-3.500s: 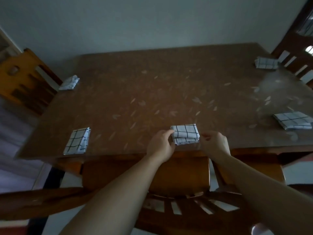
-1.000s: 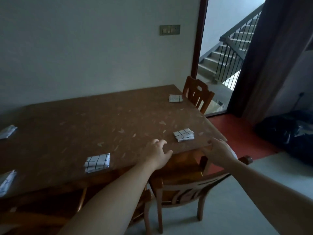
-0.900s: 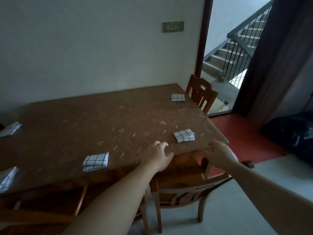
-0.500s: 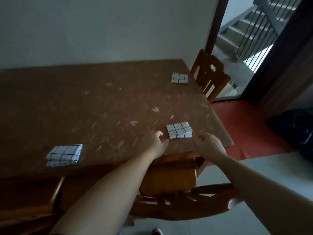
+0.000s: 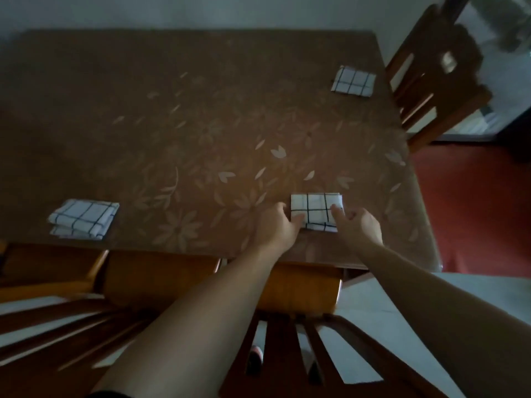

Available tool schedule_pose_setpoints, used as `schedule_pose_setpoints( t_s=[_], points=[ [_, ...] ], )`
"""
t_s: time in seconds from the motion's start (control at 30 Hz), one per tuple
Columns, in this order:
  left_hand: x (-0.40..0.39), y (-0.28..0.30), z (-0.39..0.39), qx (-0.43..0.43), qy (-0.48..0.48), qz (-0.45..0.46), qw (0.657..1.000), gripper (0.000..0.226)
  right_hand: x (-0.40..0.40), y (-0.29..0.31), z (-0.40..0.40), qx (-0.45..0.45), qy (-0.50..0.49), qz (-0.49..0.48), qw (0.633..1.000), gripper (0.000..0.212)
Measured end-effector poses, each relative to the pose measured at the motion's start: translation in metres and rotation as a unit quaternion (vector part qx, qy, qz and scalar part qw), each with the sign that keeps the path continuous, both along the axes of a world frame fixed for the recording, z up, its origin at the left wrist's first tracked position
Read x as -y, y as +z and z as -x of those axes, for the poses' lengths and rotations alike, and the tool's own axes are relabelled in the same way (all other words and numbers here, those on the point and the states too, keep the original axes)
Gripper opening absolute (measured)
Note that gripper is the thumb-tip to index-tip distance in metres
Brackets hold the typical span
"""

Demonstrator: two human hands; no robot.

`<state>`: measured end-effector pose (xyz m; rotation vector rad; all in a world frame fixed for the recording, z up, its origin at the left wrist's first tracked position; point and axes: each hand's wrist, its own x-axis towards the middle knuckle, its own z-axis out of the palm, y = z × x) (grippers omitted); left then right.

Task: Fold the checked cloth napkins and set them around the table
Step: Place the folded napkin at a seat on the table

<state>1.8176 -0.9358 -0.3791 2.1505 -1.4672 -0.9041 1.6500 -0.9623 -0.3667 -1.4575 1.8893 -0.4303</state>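
A folded white napkin with black checks (image 5: 315, 203) lies near the front right edge of the brown flower-patterned table (image 5: 201, 124). My left hand (image 5: 274, 225) holds its left side, thumb on top of the cloth. Over on the right front corner my right hand (image 5: 357, 225) does the same, with its fingers curled beside the edge. Two more folded checked napkins lie flat: one at the front left (image 5: 83, 218), one at the far right (image 5: 353, 81).
A wooden chair (image 5: 304, 291) is tucked under the table just below my arms, and another (image 5: 57, 280) stands to its left. A third chair (image 5: 436, 81) stands at the table's right side. Red floor (image 5: 474, 211) lies beyond the table's right edge.
I have stepped right along the table from the middle napkin. Both hands, held free above the front edge a second ago, have reached forward and taken hold of the right-hand napkin.
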Motion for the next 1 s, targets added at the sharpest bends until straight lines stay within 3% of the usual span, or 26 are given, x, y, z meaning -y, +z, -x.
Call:
schedule_pose_setpoints(
  t_s=[0.27,0.6,1.0],
  points=[
    [-0.002,-0.014,0.008,0.007,-0.007,0.042,0.999,0.033,0.009,-0.015,0.010,0.032,-0.007,-0.015,0.999,0.010],
    [-0.040,-0.006,-0.030,0.008,0.009,0.016,1.000,0.037,-0.034,-0.010,-0.022,0.076,0.025,-0.032,0.996,0.014],
    [-0.071,-0.003,-0.047,0.022,-0.011,0.079,0.997,0.039,-0.054,0.000,-0.032,0.032,0.057,-0.026,0.998,0.017]
  ],
)
